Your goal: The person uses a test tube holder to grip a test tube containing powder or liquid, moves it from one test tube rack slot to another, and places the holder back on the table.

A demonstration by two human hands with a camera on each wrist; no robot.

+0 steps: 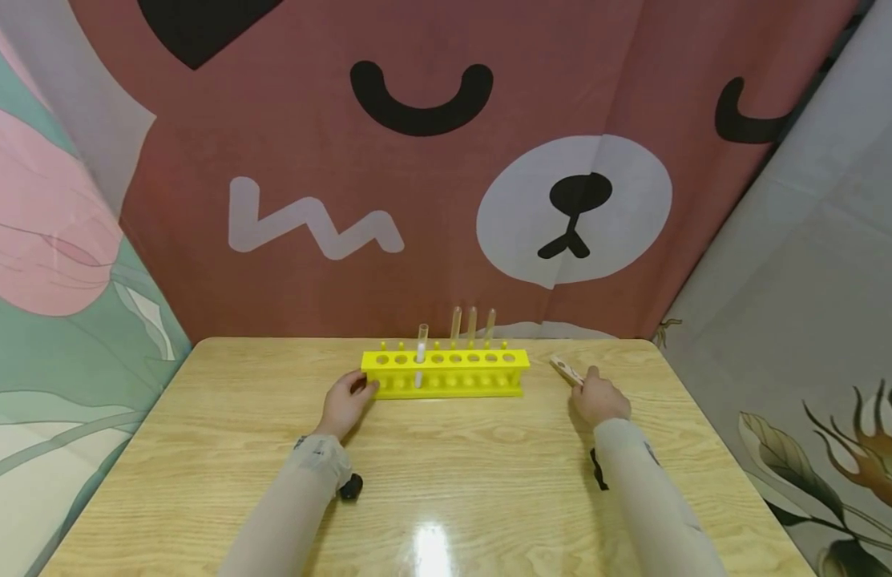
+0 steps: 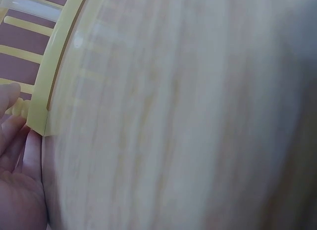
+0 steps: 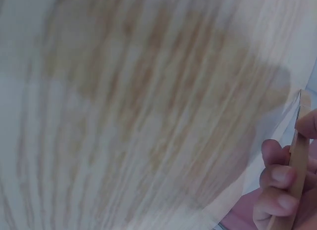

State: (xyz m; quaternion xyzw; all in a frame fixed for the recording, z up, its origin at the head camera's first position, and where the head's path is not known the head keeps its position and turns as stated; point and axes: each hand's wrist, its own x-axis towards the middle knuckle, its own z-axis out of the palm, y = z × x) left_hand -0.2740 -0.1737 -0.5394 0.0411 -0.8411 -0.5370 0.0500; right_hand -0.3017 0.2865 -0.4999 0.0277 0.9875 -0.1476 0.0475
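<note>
A yellow test tube rack (image 1: 446, 393) stands at the far side of the table. My left hand (image 1: 347, 403) grips its left end; in the left wrist view, the thumb and fingers (image 2: 15, 141) lie about the rack's end (image 2: 42, 109). One test tube (image 1: 421, 353) with white contents stands upright in a hole left of the rack's middle. Three clear test tubes (image 1: 472, 324) sit over pegs along the back row. To the right of the rack, my right hand (image 1: 600, 398) holds a wooden test tube clamp (image 1: 565, 369), its fingers curled round the wood (image 3: 297, 165) in the right wrist view.
The wood-grained table (image 1: 446, 465) carries the rack and both forearms. A brown curtain with a bear print (image 1: 417, 176) hangs right behind the table's far edge. Patterned cloths hang at the left (image 1: 49, 336) and right (image 1: 792, 304).
</note>
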